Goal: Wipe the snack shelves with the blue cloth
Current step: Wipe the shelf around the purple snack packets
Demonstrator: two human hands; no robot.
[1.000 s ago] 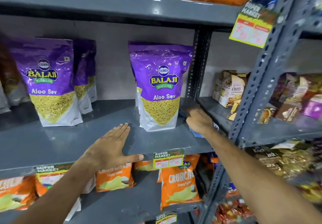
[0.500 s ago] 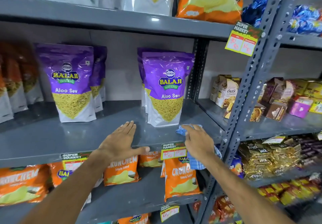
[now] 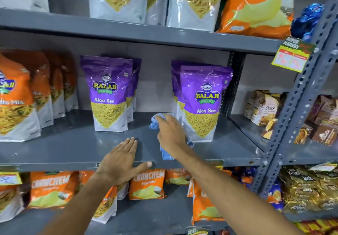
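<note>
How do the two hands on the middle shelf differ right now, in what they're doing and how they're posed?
The left hand lies flat and open, fingers spread, at the front edge of the grey shelf and holds nothing. The right hand reaches further in and presses the blue cloth onto the shelf, between the two purple Aloo Sev stacks. The right hand sits beside the right Aloo Sev pack; the left hand is clear of any pack. Both rest on the same shelf.

Two hands (image 3: pixel 118 163), one blue cloth (image 3: pixel 155 123)
</note>
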